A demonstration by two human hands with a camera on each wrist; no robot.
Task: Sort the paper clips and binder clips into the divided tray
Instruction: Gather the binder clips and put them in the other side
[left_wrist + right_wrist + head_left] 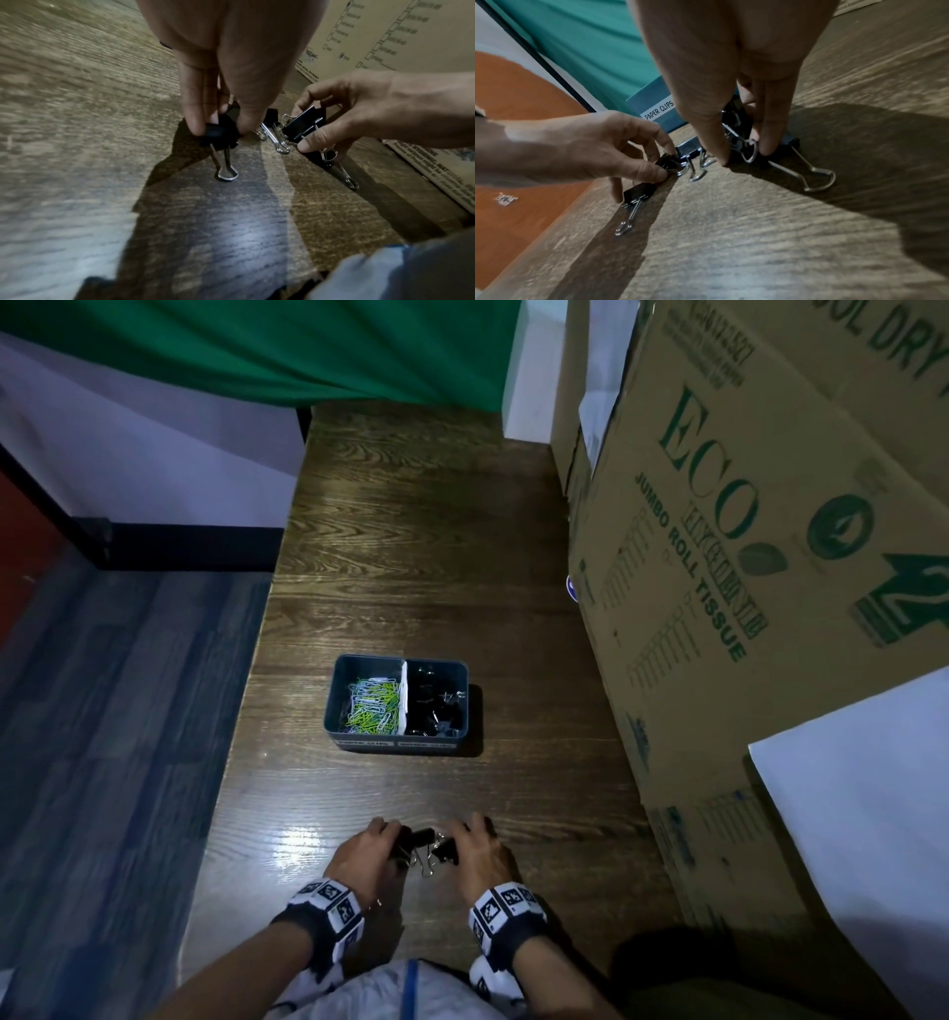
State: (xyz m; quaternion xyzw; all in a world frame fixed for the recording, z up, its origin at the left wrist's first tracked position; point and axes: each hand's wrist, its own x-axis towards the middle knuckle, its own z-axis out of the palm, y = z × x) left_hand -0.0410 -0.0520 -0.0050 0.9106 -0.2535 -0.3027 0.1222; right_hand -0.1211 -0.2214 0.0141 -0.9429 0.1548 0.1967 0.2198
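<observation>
Nearly done: divided tray [395,748] holds sorted clips; left hand [365,852] and right hand [482,850] each grip black binder clips [421,839], stragglers between.

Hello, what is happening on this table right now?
A person is sorting clips. On the wooden table stands a divided tray: coloured paper clips fill its left compartment, black binder clips its right. Near the table's front edge, the left hand pinches one binder clip and the right hand grips another. A few more lie between them.
</observation>
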